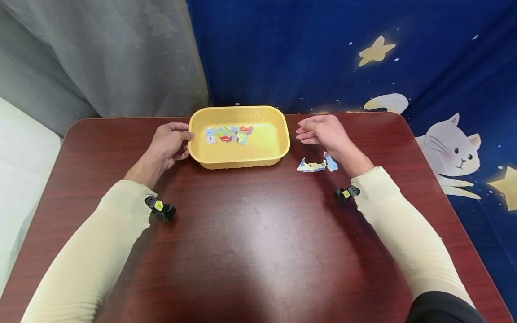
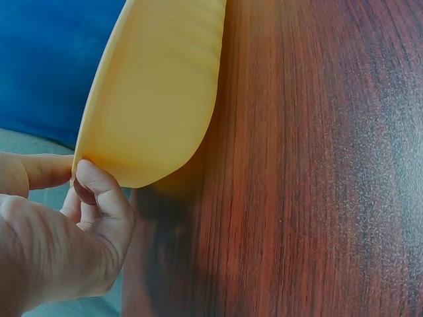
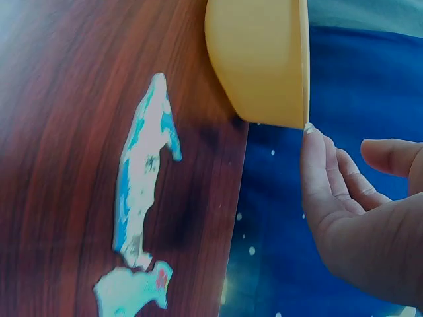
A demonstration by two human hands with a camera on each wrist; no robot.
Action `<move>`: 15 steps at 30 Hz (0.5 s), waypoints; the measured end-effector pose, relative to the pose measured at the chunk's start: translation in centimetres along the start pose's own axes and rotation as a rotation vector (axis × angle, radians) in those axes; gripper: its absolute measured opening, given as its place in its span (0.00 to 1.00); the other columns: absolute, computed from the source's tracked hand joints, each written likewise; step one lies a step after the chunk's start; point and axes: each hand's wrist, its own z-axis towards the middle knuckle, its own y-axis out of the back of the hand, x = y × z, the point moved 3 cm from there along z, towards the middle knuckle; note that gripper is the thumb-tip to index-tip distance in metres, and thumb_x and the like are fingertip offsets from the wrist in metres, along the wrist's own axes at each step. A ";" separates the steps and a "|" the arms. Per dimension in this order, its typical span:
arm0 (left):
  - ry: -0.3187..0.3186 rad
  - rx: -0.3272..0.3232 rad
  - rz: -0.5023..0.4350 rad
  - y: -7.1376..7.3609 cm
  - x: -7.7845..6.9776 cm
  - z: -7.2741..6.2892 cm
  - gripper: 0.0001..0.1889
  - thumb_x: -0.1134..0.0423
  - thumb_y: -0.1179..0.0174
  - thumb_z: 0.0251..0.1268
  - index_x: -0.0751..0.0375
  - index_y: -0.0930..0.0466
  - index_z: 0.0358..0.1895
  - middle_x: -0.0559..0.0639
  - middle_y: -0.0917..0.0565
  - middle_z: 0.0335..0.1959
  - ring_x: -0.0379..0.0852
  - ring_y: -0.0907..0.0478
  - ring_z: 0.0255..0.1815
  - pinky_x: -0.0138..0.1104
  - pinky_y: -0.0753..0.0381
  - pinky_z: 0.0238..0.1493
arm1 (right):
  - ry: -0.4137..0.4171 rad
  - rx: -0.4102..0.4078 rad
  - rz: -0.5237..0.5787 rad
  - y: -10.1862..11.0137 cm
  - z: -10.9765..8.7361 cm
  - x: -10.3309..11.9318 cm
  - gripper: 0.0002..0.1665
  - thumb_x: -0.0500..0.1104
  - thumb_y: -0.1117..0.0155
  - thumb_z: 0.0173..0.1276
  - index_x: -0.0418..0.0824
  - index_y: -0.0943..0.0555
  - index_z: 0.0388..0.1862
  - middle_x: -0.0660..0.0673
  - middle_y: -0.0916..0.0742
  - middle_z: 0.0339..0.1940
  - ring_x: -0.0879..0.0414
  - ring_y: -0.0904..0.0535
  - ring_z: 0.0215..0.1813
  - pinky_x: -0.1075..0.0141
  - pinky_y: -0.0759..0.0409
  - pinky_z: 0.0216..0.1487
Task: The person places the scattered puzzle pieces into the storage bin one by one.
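A yellow plastic basin (image 1: 242, 160) stands at the far side of the table, with several colourful map-shaped puzzle pieces (image 1: 242, 134) lying in its left and middle part. My left hand (image 1: 165, 144) pinches the basin's left rim, thumb on the inner side and fingers outside; the left wrist view shows the thumb (image 2: 106, 188) at the rim. Just off the basin's right end is my right hand (image 1: 326, 133), fingers extended and nothing in it. Below that hand, a long curved puzzle piece (image 1: 312, 166) and a smaller light-blue puzzle piece (image 1: 330, 162) lie side by side on the table.
The dark red wooden table (image 1: 242, 251) has its far edge right behind the basin. A blue curtain (image 1: 282, 54) with stars and a cat hangs behind it, with a grey curtain (image 1: 121, 58) to the left.
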 end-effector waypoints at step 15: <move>0.001 -0.003 -0.005 0.0 -0.1 0.0 0.19 0.60 0.43 0.70 0.55 0.33 0.60 0.52 0.24 0.34 0.39 0.28 0.18 0.27 0.20 0.23 | -0.029 -0.042 -0.129 3.4 -1.6 -1.4 0.17 0.35 0.45 0.70 0.27 0.23 0.55 0.52 0.13 0.31 0.58 0.14 0.37 0.67 0.15 0.43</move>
